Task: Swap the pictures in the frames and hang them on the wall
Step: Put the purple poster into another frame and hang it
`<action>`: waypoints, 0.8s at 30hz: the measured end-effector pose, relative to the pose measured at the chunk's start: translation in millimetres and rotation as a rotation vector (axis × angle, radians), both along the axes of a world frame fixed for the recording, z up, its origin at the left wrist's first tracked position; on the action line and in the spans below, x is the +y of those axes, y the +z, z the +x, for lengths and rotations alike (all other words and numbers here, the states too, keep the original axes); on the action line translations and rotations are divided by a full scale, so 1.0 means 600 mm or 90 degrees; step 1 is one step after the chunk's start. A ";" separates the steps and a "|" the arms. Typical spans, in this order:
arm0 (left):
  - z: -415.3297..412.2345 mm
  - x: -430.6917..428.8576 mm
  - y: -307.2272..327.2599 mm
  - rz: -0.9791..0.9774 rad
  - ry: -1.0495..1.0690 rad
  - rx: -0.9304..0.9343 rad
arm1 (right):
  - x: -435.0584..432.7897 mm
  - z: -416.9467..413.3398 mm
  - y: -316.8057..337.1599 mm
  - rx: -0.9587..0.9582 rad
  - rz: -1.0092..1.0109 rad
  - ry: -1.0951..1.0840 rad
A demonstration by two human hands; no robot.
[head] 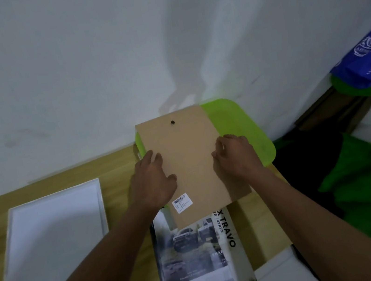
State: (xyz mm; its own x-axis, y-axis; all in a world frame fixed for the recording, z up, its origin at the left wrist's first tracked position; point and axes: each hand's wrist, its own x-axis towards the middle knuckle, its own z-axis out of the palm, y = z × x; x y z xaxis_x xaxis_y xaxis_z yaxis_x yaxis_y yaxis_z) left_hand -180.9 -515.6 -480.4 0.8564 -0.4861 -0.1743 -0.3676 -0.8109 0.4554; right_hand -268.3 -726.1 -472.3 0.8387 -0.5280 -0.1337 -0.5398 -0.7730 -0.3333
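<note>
— Pressing the brown backing board (190, 161) down evenly is the thing here: it lies on the green frame (238, 126) at the wall end of the surface (115, 166), skewed, so I'd square it to the frame first.

— And the hands?

— Left hand (153, 180) is spread flat on the board's left side; right hand (236, 154) has its fingers curled at the right edge — probably gripping it, though blur hides the tips.

— Any writing?

— A barcode sticker (182, 202), too small to read. The car poster (199, 255) under the board shows "X TRAVO" and "4TREX". The white frame (56, 238) lies face down on the left.
</note>
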 end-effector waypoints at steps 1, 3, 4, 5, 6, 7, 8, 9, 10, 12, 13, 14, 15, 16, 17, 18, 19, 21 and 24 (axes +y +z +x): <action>0.000 0.000 0.000 -0.003 -0.001 0.010 | 0.001 -0.002 -0.001 -0.003 -0.004 0.001; -0.001 0.001 0.004 -0.006 -0.006 0.011 | 0.003 -0.004 0.002 -0.009 -0.008 0.008; -0.001 0.002 0.007 -0.003 -0.014 0.010 | 0.005 -0.004 0.005 -0.009 0.000 0.011; -0.001 0.005 0.011 -0.003 -0.020 0.011 | 0.008 -0.003 0.008 -0.011 0.013 0.009; -0.001 0.008 0.014 -0.011 -0.022 0.010 | 0.011 -0.002 0.013 -0.014 0.022 0.009; -0.002 0.013 0.020 -0.029 -0.021 0.007 | 0.015 0.000 0.017 -0.016 0.020 0.017; -0.003 0.019 0.027 -0.054 -0.017 0.005 | 0.019 0.003 0.022 -0.011 0.008 0.032; -0.004 0.027 0.035 -0.079 -0.015 0.002 | 0.024 0.005 0.027 -0.002 -0.005 0.049; -0.005 0.037 0.044 -0.099 -0.011 0.001 | 0.031 0.008 0.033 0.004 -0.013 0.066; -0.008 0.064 0.061 -0.123 0.006 0.005 | 0.056 0.014 0.051 0.006 -0.018 0.089; -0.010 0.082 0.068 -0.127 0.019 0.007 | 0.073 0.017 0.062 0.004 -0.020 0.096; -0.011 0.101 0.073 -0.126 0.034 0.006 | 0.093 0.019 0.072 0.002 -0.022 0.105; -0.012 0.122 0.076 -0.122 0.050 0.003 | 0.114 0.023 0.081 0.000 -0.022 0.115; -0.012 0.146 0.078 -0.119 0.065 0.003 | 0.138 0.027 0.089 -0.003 -0.021 0.127; -0.012 0.171 0.079 -0.118 0.080 0.002 | 0.163 0.033 0.094 -0.005 -0.020 0.138; -0.012 0.197 0.079 -0.118 0.094 0.002 | 0.189 0.037 0.100 -0.010 -0.020 0.147; -0.011 0.225 0.078 -0.117 0.108 0.002 | 0.218 0.041 0.104 -0.012 -0.018 0.156; -0.012 0.285 0.074 -0.106 0.138 0.004 | 0.279 0.048 0.109 -0.004 -0.012 0.175; -0.017 0.377 0.054 -0.080 0.177 0.014 | 0.370 0.053 0.089 0.019 0.026 0.193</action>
State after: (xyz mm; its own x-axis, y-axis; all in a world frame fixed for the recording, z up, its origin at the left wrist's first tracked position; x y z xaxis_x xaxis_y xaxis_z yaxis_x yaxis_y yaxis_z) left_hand -190.8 -289.2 -447.9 0.9563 -0.2527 -0.1473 -0.1285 -0.8154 0.5645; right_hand -236.5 -503.9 -418.7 0.9523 -0.2484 -0.1773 -0.2973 -0.8864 -0.3549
